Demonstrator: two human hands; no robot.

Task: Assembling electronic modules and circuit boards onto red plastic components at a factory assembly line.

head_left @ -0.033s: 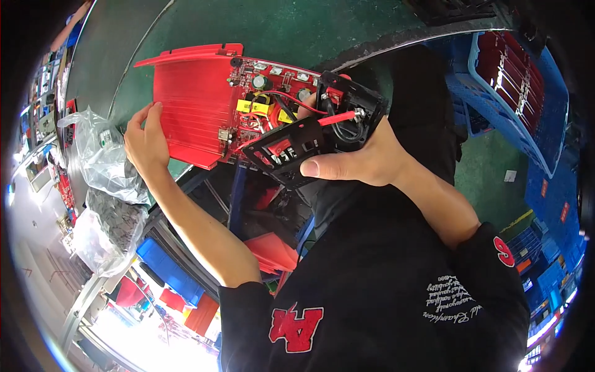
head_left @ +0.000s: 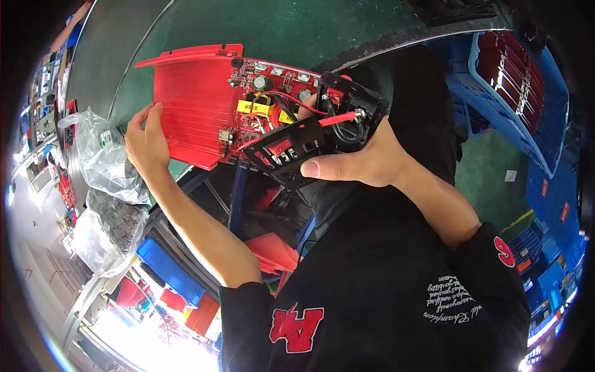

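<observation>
- Green worktop (head_left: 279,31) spreads beyond the work, under bright lighting.
- Hands are apart: the left hand (head_left: 147,139) touches the left edge of the red housing (head_left: 192,105), though whether it grips cannot be told.
- Right hand (head_left: 372,162) is clamped on the black end panel (head_left: 288,149), thumb in front, some fingers hidden.
- Between both hands lies the housing, ribbed and open, its red circuit board (head_left: 249,77) exposed at the right, with yellow-wrapped components (head_left: 253,108) and a thick red cable (head_left: 338,118).
- Farther left sit clear plastic bags (head_left: 99,155); well right, a blue crate (head_left: 477,93).
</observation>
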